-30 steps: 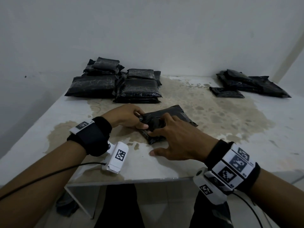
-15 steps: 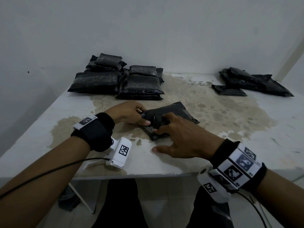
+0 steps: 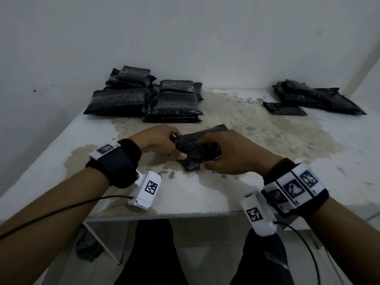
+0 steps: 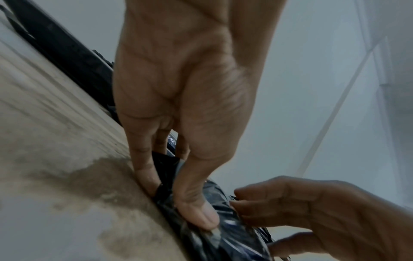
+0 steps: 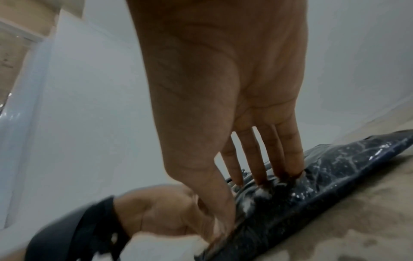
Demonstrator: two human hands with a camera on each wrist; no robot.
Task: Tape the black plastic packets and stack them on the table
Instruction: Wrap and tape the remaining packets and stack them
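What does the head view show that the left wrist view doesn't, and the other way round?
Only the head view: the stacked packets at the back left, the loose pile at the back right, both wristbands.

Only the left wrist view: the left thumb pressing the crumpled plastic, a finger tucked under its edge.

Both: the left hand and the right hand holding the packet on the stained table.

White table with a brown stain, carrying stacked black packets far left, loose black packets far right, one packet near centre
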